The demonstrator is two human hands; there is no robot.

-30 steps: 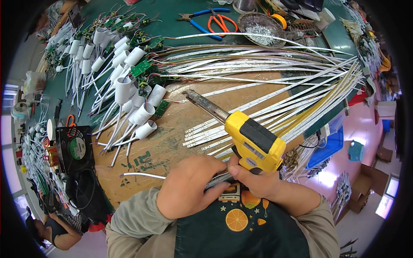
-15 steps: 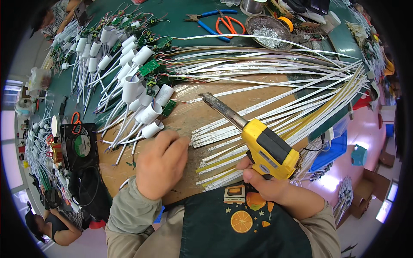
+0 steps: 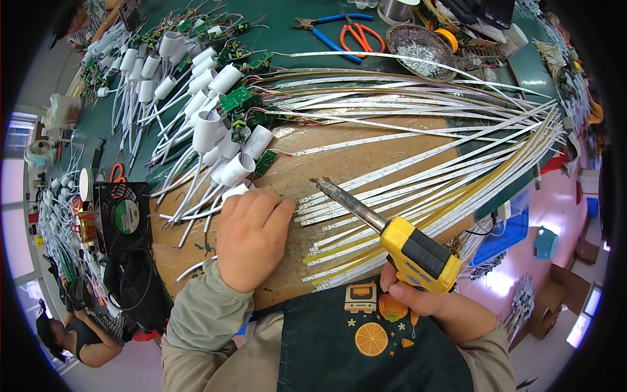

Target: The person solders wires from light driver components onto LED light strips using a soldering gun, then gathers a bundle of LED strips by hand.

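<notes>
My right hand (image 3: 418, 297) grips a yellow and black soldering gun (image 3: 421, 256). Its dark metal barrel points up and left, with the tip above the brown board near the ends of white LED strips (image 3: 339, 204). Left of that tip is my left hand (image 3: 253, 240), fingers curled and pressed together; whatever they pinch is hidden. It partly covers a white plastic tube (image 3: 236, 190) at the near end of a pile. Similar white tubes (image 3: 207, 132) with white cables and green circuit boards (image 3: 236, 98) lie beyond. Thin wires run from boards to some strips.
Blue-handled pliers (image 3: 326, 25), orange-handled cutters (image 3: 361, 40) and a round dish of silvery bits (image 3: 418, 52) lie at the back. A black fan (image 3: 122, 219) stands left. The brown board (image 3: 294, 140) rests on a green table. Other people are at the far left.
The soldering gun has come down and slightly right, its tip now nearer the strip ends. My left hand has shifted a little right and turned, its fingers beside the nearest white tube.
</notes>
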